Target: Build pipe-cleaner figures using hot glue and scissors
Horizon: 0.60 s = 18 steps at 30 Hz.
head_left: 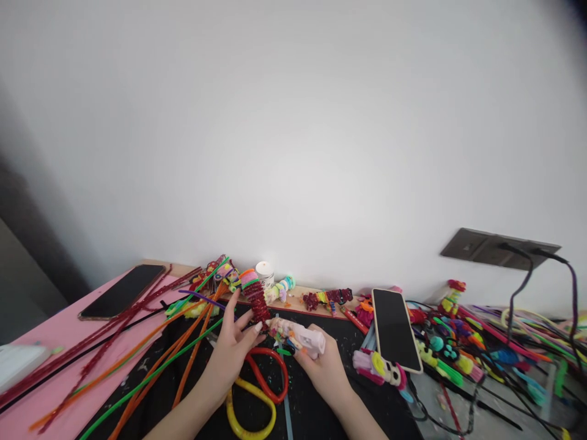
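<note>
My left hand (pixel 235 342) pinches the lower end of a dark red pipe-cleaner figure (pixel 257 302), whose top is pink, green and orange. In my right hand (pixel 323 366) is a pale hot glue gun (pixel 305 337), its tip pointing left against or very near the figure's lower end; I cannot tell whether they touch. Scissors with one red handle (pixel 283 382) and one yellow handle (pixel 251 421) lie between my wrists. A translucent glue stick (pixel 287 409) rests beside them on the black mat (pixel 339 391).
Long red, orange and green pipe cleaners (pixel 137 379) spread across the left. A dark phone (pixel 123 292) lies on the pink sheet (pixel 68 318). To the right, another phone (pixel 397 330) leans among small pipe-cleaner figures and loose stems. Cables (pixel 573 293) hang from a wall socket (pixel 477 246).
</note>
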Available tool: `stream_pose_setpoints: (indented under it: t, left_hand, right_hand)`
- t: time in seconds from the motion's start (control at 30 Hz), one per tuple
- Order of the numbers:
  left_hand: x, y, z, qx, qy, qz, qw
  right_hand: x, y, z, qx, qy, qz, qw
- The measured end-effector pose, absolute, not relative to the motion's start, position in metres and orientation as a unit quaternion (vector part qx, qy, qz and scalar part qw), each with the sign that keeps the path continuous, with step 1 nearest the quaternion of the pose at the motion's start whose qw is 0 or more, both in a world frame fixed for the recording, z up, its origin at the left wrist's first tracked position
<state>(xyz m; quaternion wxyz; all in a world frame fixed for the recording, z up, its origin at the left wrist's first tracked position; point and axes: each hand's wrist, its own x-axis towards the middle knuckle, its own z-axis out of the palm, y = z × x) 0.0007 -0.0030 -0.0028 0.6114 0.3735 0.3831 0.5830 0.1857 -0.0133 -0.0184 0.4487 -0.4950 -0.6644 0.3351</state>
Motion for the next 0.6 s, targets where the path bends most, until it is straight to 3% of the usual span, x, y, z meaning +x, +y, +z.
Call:
stream_pose_setpoints:
  t: [0.4, 0.6]
  left_hand:
    - [-0.0007, -0.0032, 0.0040, 0.373, 0.407, 0.575, 0.604]
    - [-0.0004, -0.0034, 0.0032, 0.383, 0.416, 0.577, 0.589]
  right_hand:
    - [0.1849, -0.0146, -0.0195, -0.508, -0.658, 0.331, 0.447]
    - [0.1871, -0.0147, -0.0219, -0.534, -0.678, 0.257, 0.435]
